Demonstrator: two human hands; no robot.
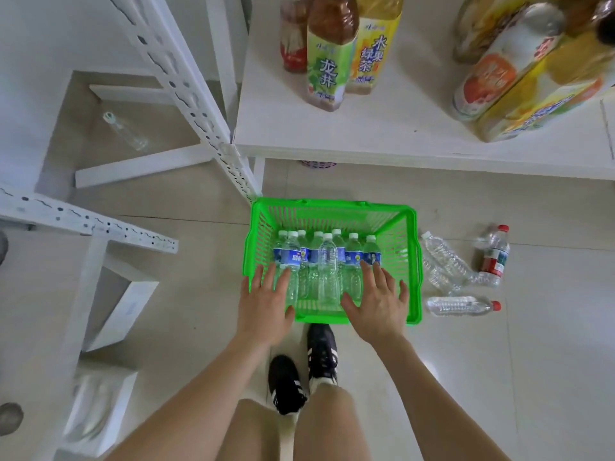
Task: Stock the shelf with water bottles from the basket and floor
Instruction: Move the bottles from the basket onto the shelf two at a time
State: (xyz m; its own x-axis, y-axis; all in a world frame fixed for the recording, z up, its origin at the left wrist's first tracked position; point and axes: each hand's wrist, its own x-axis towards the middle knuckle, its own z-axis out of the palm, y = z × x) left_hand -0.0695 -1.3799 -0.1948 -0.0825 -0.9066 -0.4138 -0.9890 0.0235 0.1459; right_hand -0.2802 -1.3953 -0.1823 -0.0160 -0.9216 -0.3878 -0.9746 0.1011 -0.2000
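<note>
A green plastic basket [412, 261] stands on the tiled floor below the white shelf [382, 134]. Several water bottles [327, 261] with white caps and blue labels stand upright inside it. My left hand [266, 301] hovers over the basket's near left corner with fingers spread and straight. My right hand [376, 301] is spread the same way over the near right part, fingertips close to the bottles. Neither hand holds anything. More water bottles lie on the floor right of the basket, one clear [446, 257], two with red caps [494, 257] [462, 306].
Large tea and juice bottles [327, 58] stand on the shelf, with more at the right [519, 71]. A white metal rack frame [186, 94] rises at the left, an empty glass bottle [126, 131] behind it. My black shoes [321, 351] stand just before the basket.
</note>
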